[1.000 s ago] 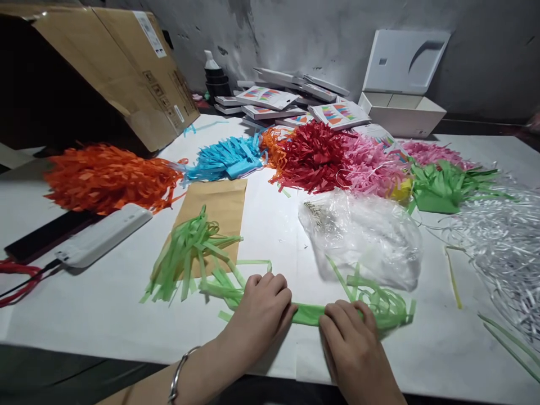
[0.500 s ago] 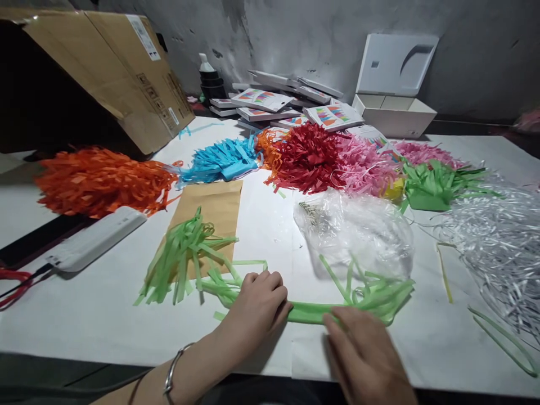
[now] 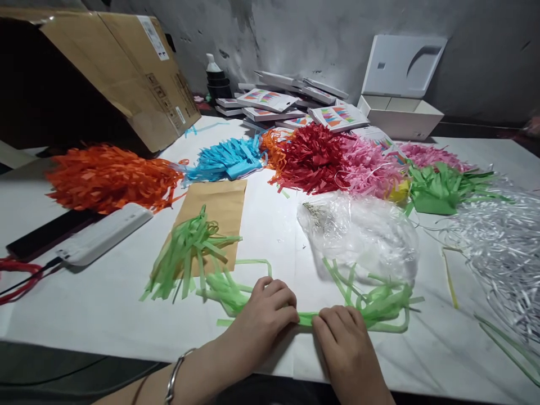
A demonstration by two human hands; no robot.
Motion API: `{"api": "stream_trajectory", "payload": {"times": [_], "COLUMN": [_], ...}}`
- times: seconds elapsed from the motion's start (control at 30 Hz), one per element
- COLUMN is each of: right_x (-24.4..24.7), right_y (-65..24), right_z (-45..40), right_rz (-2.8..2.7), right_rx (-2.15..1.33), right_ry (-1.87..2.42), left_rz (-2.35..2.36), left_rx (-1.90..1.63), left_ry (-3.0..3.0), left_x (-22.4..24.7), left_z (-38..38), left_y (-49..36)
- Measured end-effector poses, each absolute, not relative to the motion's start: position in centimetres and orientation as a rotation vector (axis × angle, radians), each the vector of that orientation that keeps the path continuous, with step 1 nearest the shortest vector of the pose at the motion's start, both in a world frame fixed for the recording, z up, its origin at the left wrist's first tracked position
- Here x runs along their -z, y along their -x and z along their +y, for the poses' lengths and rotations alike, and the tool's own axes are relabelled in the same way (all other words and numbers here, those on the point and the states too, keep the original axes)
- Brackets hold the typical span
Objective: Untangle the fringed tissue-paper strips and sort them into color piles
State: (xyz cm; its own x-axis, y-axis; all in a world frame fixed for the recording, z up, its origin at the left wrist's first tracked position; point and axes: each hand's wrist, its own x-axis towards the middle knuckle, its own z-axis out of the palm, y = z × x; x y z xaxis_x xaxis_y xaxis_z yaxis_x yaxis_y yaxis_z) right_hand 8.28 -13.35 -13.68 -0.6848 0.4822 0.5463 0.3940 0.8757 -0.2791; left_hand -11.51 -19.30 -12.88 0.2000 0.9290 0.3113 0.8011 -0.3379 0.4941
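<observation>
A light-green fringed paper tassel (image 3: 383,306) lies across the front of the table, its cut strips fanning out at both ends. My left hand (image 3: 268,312) rests on its middle band with the fingers curled down, fingertips partly hidden. Close beside it, my right hand (image 3: 348,346) presses bent fingers and thumb onto the same band, leaving a short narrow stretch of green between the two hands. Just left of them, a second light-green tassel (image 3: 185,247) sits bunched on a brown paper envelope (image 3: 228,208).
Behind the hands lies a clear plastic bag (image 3: 363,230). Orange (image 3: 113,177), blue (image 3: 228,157), dark red (image 3: 314,157) and pink tassels line the back. Silver strands (image 3: 502,242) spread at right. A white power bank (image 3: 109,236) with a cable and a cardboard box (image 3: 139,79) stand left.
My right hand has moved in towards the left and closed down on the middle band. The band between my hands looks shorter and narrower. The view has shifted slightly.
</observation>
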Motion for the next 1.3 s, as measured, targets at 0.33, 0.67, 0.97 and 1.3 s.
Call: {"api": "stream_trajectory", "payload": {"times": [0.33,0.67,0.97,1.3], "right_x": [14.9,14.3,14.2,14.6], "right_y": [-9.3,-8.1,-6.9,-7.1], "right_z": [-12.5,-12.8,-13.9,-13.6], "right_rz": [-2.399,-2.361,-2.355,-2.440], "right_rx": [-0.158,-0.196,-0.273,-0.244], "right_ry": [0.927,0.653,0.702,0.665], "left_rz": [1.884,1.907,1.788,1.734], "left_rx": [-0.649,-0.663,-0.749,-0.815], "left_ry": [-2.093,-2.161,-2.334,-2.152], "left_x": [12.5,12.7,12.5,12.6], "left_z": [-20.3,-19.7,-19.8,-20.1], "left_y": [11.9,10.9,11.2,11.4]}}
